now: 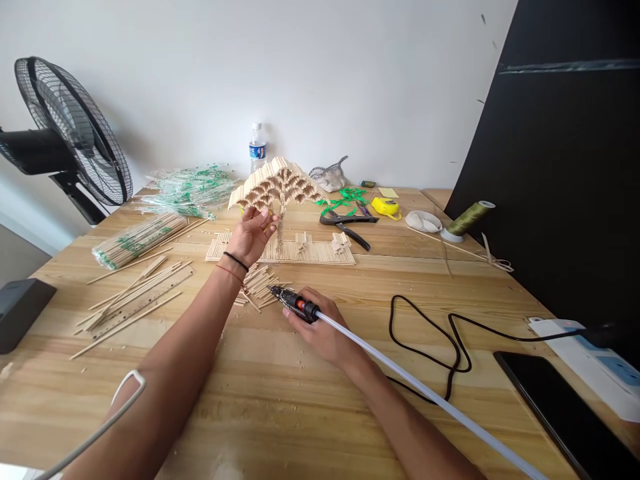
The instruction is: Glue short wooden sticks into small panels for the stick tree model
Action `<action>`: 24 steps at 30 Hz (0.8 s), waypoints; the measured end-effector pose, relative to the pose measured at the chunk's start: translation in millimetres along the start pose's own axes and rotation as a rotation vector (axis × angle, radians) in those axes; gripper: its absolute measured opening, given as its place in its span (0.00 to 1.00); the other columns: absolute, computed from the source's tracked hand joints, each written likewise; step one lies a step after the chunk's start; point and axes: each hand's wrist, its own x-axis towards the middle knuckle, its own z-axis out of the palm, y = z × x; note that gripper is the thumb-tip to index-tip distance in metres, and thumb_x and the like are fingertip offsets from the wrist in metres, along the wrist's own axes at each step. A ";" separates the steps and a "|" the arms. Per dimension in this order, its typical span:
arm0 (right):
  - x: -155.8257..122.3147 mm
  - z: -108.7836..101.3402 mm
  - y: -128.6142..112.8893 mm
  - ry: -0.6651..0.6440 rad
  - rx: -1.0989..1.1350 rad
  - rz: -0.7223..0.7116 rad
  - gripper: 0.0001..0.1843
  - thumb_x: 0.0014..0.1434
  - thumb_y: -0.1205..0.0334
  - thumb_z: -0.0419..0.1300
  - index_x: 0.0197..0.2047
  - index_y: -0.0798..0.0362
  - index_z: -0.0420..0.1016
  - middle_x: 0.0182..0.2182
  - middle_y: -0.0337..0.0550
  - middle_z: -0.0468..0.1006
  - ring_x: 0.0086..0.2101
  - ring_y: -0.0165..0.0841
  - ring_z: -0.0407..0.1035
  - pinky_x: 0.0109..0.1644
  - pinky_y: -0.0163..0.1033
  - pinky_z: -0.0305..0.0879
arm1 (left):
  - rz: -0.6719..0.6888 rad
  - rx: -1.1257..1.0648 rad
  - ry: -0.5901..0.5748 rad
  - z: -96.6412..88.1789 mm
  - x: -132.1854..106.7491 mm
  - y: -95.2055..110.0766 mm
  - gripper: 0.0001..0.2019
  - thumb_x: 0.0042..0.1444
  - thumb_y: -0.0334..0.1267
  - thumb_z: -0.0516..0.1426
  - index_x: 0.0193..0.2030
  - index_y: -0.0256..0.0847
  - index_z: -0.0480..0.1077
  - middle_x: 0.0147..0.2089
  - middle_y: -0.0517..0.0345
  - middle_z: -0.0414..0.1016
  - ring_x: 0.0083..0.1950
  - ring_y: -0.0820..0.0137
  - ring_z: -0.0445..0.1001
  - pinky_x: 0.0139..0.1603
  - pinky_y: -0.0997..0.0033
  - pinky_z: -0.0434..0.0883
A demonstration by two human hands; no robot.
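A model built from thin wooden sticks stands beyond my hands, with a wide sloping roof (280, 180) on a slim post (281, 223) above a slatted base (320, 255). My left hand (251, 235) is raised under the left part of the roof, fingers curled and closed against its underside; some fingertips are hidden. Wrapped in my right hand (320, 320) is a black hot glue gun (303, 307), its nozzle pointing left. A long translucent glue stick (400, 370) extends from its rear. Near the nozzle lie short cut sticks (257, 287).
Long sticks (130, 297) and a wrapped stick bundle (140, 240) lie left, before a fan (75, 133). Behind are a bottle (257, 150), pliers (350, 223) and a yellow tape measure (386, 207). A black cord (455, 340), phone (560, 413) and power strip (595, 360) occupy the right.
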 end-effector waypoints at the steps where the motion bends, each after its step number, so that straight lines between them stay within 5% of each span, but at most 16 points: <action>1: 0.0 -0.3 -0.4 0.001 -0.002 0.000 0.14 0.64 0.59 0.61 0.29 0.47 0.62 0.27 0.37 0.71 0.29 0.35 0.65 0.35 0.38 0.60 | 0.001 -0.002 0.003 -0.7 0.6 -0.2 0.18 0.54 0.23 0.69 0.31 0.43 0.65 0.33 0.63 0.75 0.37 0.71 0.80 0.38 0.73 0.73; 24: -1.4 -1.5 0.1 0.003 -0.002 0.011 0.14 0.64 0.57 0.61 0.29 0.46 0.63 0.28 0.38 0.73 0.30 0.36 0.67 0.36 0.39 0.62 | 0.047 -0.090 -0.003 4.0 -0.1 2.4 0.16 0.55 0.18 0.64 0.31 0.42 0.66 0.34 0.61 0.74 0.41 0.71 0.80 0.47 0.71 0.74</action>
